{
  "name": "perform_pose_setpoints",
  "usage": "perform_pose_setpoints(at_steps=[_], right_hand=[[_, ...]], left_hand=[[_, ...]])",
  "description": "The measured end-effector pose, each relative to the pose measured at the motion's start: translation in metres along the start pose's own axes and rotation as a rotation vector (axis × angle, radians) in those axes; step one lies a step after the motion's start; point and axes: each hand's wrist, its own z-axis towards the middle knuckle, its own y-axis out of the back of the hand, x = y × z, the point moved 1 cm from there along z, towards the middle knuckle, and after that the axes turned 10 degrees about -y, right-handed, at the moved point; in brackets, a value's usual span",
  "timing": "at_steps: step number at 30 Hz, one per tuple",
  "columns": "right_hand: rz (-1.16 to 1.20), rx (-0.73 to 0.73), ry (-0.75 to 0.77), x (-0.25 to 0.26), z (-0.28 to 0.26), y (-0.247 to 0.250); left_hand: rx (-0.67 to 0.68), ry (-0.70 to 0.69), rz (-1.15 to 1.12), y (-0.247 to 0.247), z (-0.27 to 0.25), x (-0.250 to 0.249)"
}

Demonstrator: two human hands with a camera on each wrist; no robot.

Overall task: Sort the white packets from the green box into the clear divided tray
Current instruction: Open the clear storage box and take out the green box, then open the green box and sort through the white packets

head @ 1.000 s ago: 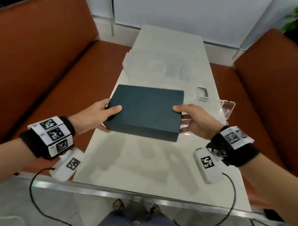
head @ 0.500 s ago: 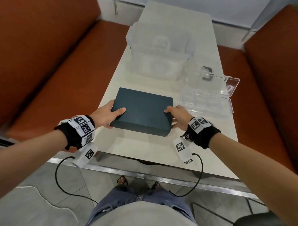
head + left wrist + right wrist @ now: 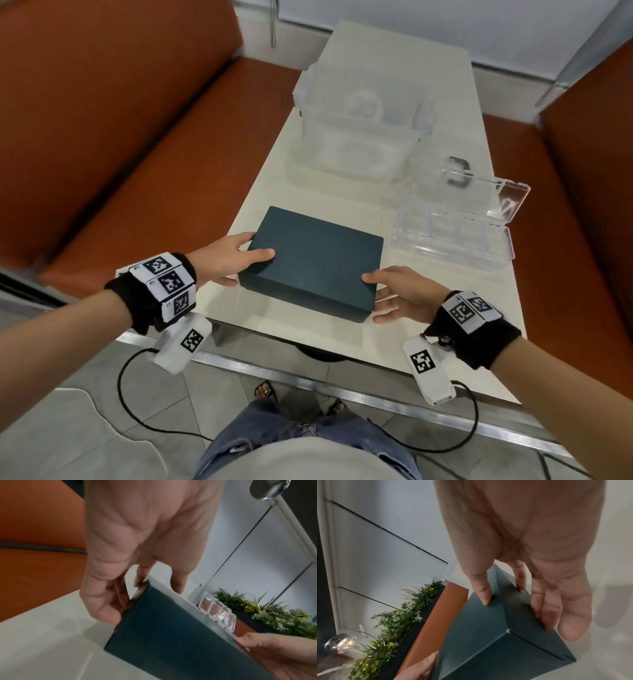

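Presently the green box (image 3: 313,262) sits closed near the table's (image 3: 428,329) six o'clock edge, the left hand (image 3: 224,260) gripping its nine o'clock end and the right hand (image 3: 399,294) its three o'clock end, thumbs on the lid. Lifting the lid unevenly could jam it or jerk the box off that edge, spilling the unseen packets; the clear divided tray (image 3: 452,240) waits open at two o'clock.

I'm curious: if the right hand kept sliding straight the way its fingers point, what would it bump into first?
The right hand points left across the table, and its fingers already touch the end of the green box. So the box comes first. Past it, roughly in the same line, is the left hand.
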Motion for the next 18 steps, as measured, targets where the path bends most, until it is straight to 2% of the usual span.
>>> perform_pose_setpoints(at_steps=[10,15,18], right_hand=[[0.047,-0.005,0.083,0.018,-0.015,0.028],[0.143,0.000,0.178,0.052,-0.027,0.047],[0.223,-0.026,0.271,0.074,-0.032,0.059]], left_hand=[[0.020,-0.005,-0.008,0.022,-0.013,-0.040],[0.067,-0.111,0.047,0.048,-0.017,-0.085],[0.014,-0.180,-0.010,0.062,-0.009,-0.105]])
